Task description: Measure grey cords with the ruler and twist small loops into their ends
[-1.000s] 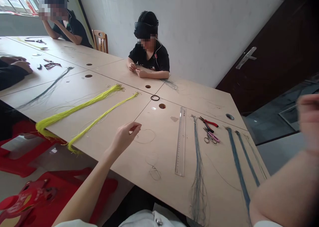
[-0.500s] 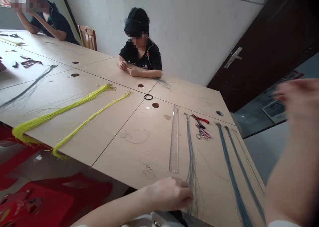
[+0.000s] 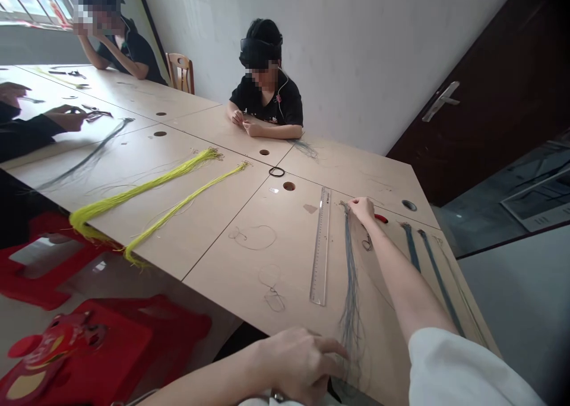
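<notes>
Hank [image 3: 351, 275]: grey-blue, lying lengthwise on the desk [image 3: 227, 269], knotted at the far end, fanned out loosely at the near one.
Right hand [image 3: 361, 209]: stretched forward to the hank's far end, fingers drawn together just beside or on the knots; cannot tell whether pinching any thread.
Left hand [image 3: 298, 358]: low by the near end, loosely curled, fingertips among or over the fanned threads; cannot tell whether gripping them.
Ruler [image 3: 320, 246]: clear, flat, just left of the hank and roughly in line with it.
Pliers [image 3: 382, 218]: mostly hidden behind the right hand, red handle poking out.
Scissors [image 3: 367, 243]: beside the right forearm, little more than a loop showing.
Blue hanks [image 3: 412, 246]: two, laid out right of the forearm, one partly covered by it.
Pale strand [image 3: 462, 293]: outermost on the right.
Loose threads [image 3: 274, 299]: coiled left of the ruler.
Black ring [image 3: 276, 172]: flat, near a round hole [image 3: 289, 186].
Yellow hanks [image 3: 151, 184]: two, farther left, tails drooping at the desk's edge.
Co-worker [image 3: 267, 106]: seated opposite, both hands close together over the desk.
Red stool [image 3: 133, 341]: below, at the left.
</notes>
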`<state>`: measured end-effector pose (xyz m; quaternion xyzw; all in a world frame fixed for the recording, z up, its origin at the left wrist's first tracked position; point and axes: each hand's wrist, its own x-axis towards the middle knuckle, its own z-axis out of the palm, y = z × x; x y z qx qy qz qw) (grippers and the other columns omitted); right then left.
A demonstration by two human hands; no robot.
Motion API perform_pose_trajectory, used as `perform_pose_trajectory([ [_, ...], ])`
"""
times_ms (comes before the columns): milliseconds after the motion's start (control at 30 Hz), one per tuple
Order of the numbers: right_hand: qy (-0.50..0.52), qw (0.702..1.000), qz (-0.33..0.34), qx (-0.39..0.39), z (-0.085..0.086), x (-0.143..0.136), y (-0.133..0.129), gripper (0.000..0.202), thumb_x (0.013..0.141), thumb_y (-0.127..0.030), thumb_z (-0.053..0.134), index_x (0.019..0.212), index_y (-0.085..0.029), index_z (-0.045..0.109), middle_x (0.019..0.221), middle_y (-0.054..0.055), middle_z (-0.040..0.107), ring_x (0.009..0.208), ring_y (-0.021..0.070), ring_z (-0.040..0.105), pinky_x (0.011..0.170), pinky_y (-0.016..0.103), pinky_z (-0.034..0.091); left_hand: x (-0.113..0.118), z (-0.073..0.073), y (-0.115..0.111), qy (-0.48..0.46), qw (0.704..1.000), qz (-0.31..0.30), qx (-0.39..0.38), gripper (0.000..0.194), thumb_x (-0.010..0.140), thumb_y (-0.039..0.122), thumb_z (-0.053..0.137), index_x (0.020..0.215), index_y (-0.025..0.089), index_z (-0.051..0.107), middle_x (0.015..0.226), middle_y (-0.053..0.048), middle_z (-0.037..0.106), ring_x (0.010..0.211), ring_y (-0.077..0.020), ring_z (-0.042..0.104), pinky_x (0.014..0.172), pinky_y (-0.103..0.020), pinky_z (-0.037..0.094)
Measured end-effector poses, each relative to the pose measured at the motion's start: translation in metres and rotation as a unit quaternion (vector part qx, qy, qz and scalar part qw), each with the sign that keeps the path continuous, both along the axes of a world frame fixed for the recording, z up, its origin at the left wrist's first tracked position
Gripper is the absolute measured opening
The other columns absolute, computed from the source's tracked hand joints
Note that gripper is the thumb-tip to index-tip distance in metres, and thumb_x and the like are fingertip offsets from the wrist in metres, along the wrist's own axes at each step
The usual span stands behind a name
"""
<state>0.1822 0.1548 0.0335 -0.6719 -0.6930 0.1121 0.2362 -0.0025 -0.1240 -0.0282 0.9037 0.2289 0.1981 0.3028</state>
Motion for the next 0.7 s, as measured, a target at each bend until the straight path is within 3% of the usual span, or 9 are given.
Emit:
perform_pose_trajectory([
  [100, -0.008, 0.999, 0.043, -0.031, -0.005, -0.01, -0.005, 0.024, 0.091, -0.031, 0.053, 0.104, -0.012, 0.058, 0.101, 0.007, 0.06, 0.088, 0.0164, 0.059, 0.078, 0.036, 0.051, -0.016, 0.006, 0.003, -0.041, 0.997, 0.015, -0.07, 0.038, 0.064, 0.008, 0.052, 0.096, 0.022, 0.068, 0.124, 0.003, 0.058, 0.081, -0.0173, 0.067, 0.057, -0.022, 0.049],
  [200, -0.002, 0.985, 0.164, -0.06, -0.011, -0.031, -0.04, 0.022, 0.09, -0.031, 0.053, 0.097, -0.011, 0.059, 0.092, 0.005, 0.061, 0.083, 0.015, 0.06, 0.077, 0.035, 0.05, -0.036, 0.012, 0.008, -0.09, 0.984, 0.026, -0.15, 0.043, 0.062, 0.003, 0.047, 0.095, 0.017, 0.07, 0.108, -0.002, 0.067, 0.075, -0.015, 0.067, 0.057, -0.019, 0.049],
  [300, 0.022, 0.934, 0.339, -0.109, -0.023, -0.06, -0.094, 0.022, 0.088, -0.034, 0.057, 0.091, -0.012, 0.061, 0.089, 0.003, 0.062, 0.079, 0.0131, 0.059, 0.075, 0.032, 0.05, -0.061, 0.015, 0.014, -0.121, 0.964, 0.059, -0.231, 0.037, 0.063, 0.002, 0.043, 0.084, 0.014, 0.072, 0.065, -0.002, 0.068, 0.048, -0.0105, 0.058, 0.043, -0.017, 0.041],
  [367, 0.038, 0.9, 0.412, -0.134, -0.032, -0.078, -0.126, 0.024, 0.085, -0.035, 0.06, 0.096, -0.013, 0.061, 0.093, 0.004, 0.062, 0.079, 0.0133, 0.059, 0.075, 0.032, 0.05, -0.078, 0.016, 0.019, -0.141, 0.946, 0.102, -0.272, 0.031, 0.067, 0.004, 0.041, 0.075, 0.013, 0.07, 0.054, -0.002, 0.062, 0.04, -0.0087, 0.053, 0.039, -0.016, 0.036],
  [467, 0.064, 0.879, 0.447, -0.155, -0.047, -0.1, -0.15, 0.034, 0.083, -0.036, 0.063, 0.107, -0.013, 0.058, 0.104, 0.007, 0.059, 0.085, 0.0155, 0.058, 0.078, 0.035, 0.049, -0.099, 0.018, 0.03, -0.193, 0.913, 0.221, -0.285, 0.024, 0.08, 0.015, 0.041, 0.07, 0.011, 0.062, 0.065, -0.006, 0.065, 0.041, -0.0078, 0.052, 0.041, -0.018, 0.038],
  [600, 0.11, 0.862, 0.452, -0.203, -0.052, -0.12, -0.146, 0.022, 0.088, -0.033, 0.057, 0.091, -0.012, 0.062, 0.092, 0.005, 0.062, 0.079, 0.0139, 0.059, 0.074, 0.033, 0.049, -0.108, 0.015, 0.047, -0.224, 0.852, 0.4, -0.254, 0.029, 0.09, 0.033, 0.045, 0.108, 0.012, 0.054, 0.076, -0.005, 0.064, 0.057, -0.0114, 0.058, 0.048, -0.019, 0.041],
  [700, 0.162, 0.847, 0.446, -0.241, -0.039, -0.125, -0.136, 0.026, 0.091, -0.035, 0.052, 0.087, -0.012, 0.062, 0.082, 0.003, 0.063, 0.074, 0.0125, 0.06, 0.07, 0.03, 0.05, -0.103, 0.011, 0.056, -0.206, 0.841, 0.415, -0.278, 0.044, 0.086, 0.039, 0.056, 0.121, 0.013, 0.048, 0.073, -0.002, 0.063, 0.063, -0.0137, 0.06, 0.05, -0.021, 0.043],
])
